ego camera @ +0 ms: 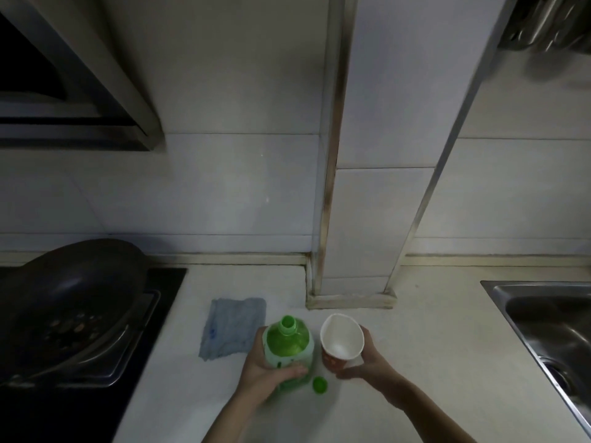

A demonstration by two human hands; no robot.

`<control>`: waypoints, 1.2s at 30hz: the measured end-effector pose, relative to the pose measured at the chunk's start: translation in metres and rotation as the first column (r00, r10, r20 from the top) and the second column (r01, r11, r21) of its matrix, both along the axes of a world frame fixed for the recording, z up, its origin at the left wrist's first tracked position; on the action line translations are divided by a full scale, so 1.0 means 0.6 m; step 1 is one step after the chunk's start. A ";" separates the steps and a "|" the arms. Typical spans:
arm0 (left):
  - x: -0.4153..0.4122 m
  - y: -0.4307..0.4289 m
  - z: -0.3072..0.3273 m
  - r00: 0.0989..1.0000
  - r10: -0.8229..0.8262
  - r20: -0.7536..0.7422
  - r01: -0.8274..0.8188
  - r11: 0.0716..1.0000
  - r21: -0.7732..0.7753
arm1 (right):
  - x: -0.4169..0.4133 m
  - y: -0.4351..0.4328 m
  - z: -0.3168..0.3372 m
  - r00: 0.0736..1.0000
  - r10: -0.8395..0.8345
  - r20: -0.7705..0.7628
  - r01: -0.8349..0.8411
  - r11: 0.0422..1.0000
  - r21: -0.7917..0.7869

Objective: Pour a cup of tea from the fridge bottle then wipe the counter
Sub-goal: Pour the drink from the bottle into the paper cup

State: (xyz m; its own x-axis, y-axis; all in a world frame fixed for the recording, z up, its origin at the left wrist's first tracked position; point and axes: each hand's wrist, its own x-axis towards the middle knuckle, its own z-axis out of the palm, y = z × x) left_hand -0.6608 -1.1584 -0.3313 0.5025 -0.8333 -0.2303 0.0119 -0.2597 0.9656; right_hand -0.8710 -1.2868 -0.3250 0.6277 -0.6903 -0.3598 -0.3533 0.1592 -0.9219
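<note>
Green bottle (287, 345) observed uncapped, held upright near the front of the counter (431, 346). Left hand (265, 375) is wrapped round the bottle's body, thumb across the near side, fingers curled behind. Whether the base rests on the counter cannot be told in this dim light. Green cap (319, 385) lies on the counter just beside the bottle's base, to the right. Paper cup (341, 338) is gripped by the right hand (367, 362), fingers curled round its far wall; the cup is tilted, its white interior facing the camera, its rim near the bottle's shoulder. Blue cloth (233, 327) lies flat left of the bottle. Dark wok (73, 298) noted at far left, steel sink (550, 314) at far right.
</note>
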 end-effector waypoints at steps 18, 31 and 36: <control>-0.057 -0.010 0.006 0.967 0.255 0.018 -0.254 0.966 -0.045 | 0.026 -0.031 0.045 0.991 -0.122 0.048 0.130 0.963 -0.236; -0.049 0.004 0.189 0.886 0.281 0.368 -0.233 0.958 -0.170 | -0.008 -0.002 0.233 0.995 0.057 0.083 -0.009 0.874 -0.485; -0.028 -0.004 0.277 0.677 0.217 0.703 -0.095 0.973 -0.209 | -0.004 0.015 0.258 0.988 0.047 0.144 0.040 0.836 -0.547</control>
